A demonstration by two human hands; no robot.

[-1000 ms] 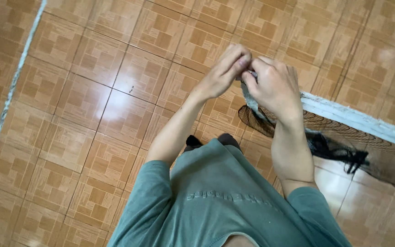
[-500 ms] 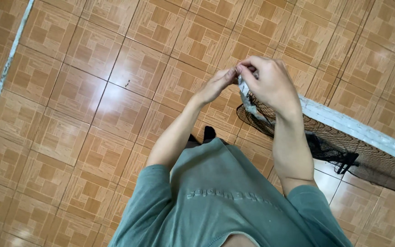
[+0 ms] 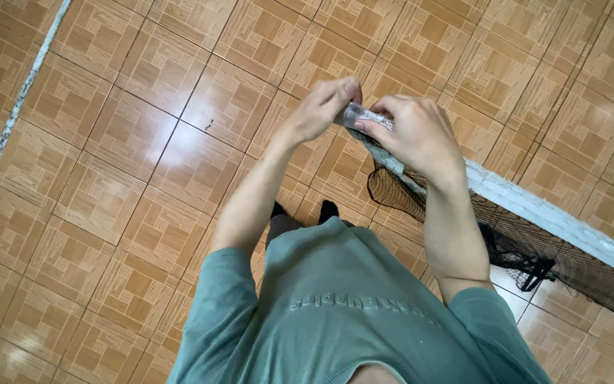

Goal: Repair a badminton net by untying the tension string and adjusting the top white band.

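My left hand (image 3: 319,108) and my right hand (image 3: 415,135) meet in front of my chest. Between their fingertips is a small clear, shiny strip (image 3: 364,115), which both hands pinch. It sits at the near end of a white bar (image 3: 534,208) that runs down to the right. Dark netting (image 3: 399,190) hangs from the bar below my right hand. My right hand also rests over the bar's end. What the strip is exactly I cannot tell.
I stand on a floor of brown patterned tiles (image 3: 143,156). My grey-green shirt (image 3: 349,313) fills the bottom of the view, with dark feet (image 3: 300,213) showing under it. A pale strip (image 3: 8,121) runs along the floor at the far left.
My left hand has drawn slightly away to the left, and the clear strip now shows between the two hands. The right hand stays at the bar's end.
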